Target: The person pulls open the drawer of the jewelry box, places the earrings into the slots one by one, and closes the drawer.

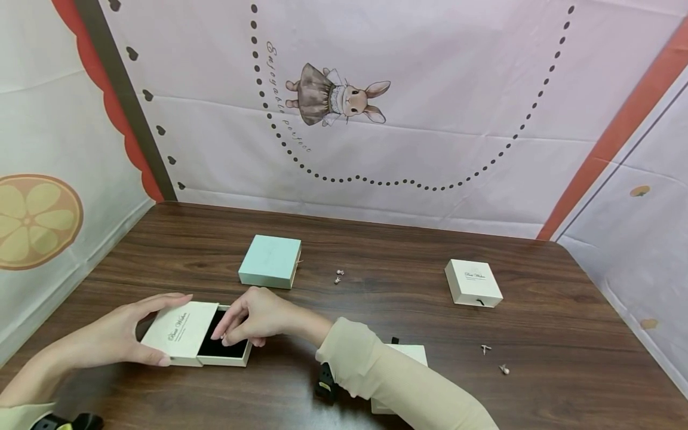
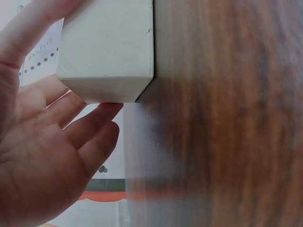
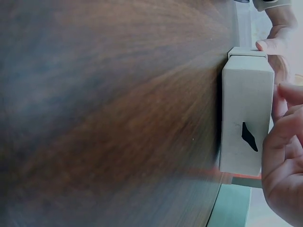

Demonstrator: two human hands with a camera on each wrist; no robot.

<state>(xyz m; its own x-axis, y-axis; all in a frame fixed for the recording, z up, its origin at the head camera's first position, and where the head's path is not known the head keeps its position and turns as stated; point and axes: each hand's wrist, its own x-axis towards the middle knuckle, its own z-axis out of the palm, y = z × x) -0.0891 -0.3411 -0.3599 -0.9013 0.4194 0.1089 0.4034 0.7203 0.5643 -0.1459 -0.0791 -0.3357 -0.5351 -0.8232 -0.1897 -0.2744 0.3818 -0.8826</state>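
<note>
Two hands work at one white box in the head view. The left hand [image 1: 120, 328] holds its sleeve [image 1: 180, 334], thumb at the near edge and fingers around toward the far one. The drawer [image 1: 231, 361] sticks out partway toward the right hand [image 1: 258, 316], whose bent fingers dip over its black lining [image 1: 215, 349]. Thumb and forefinger nearly meet at a tiny pale speck [image 1: 223, 336]; I cannot tell whether they pinch it. Just beyond the right hand sits a mint box [image 1: 270, 261], with two small earrings [image 1: 337, 280] to its right. Past the right forearm lie another pair [image 1: 504, 369], a smaller white box [image 1: 473, 283] and, partly under the sleeve, a pale box [image 1: 408, 353].

In the left wrist view, the left hand is spread wide around the box's end, its palm apart from the cardboard.

In the right wrist view, a black tab [image 3: 248, 136] hangs on the drawer's front, below the right hand's curled fingers.

The step in hand looks like fine fingertip work at the lining; the next move probably calls for a steady left hold and a light, precise right touch.
</note>
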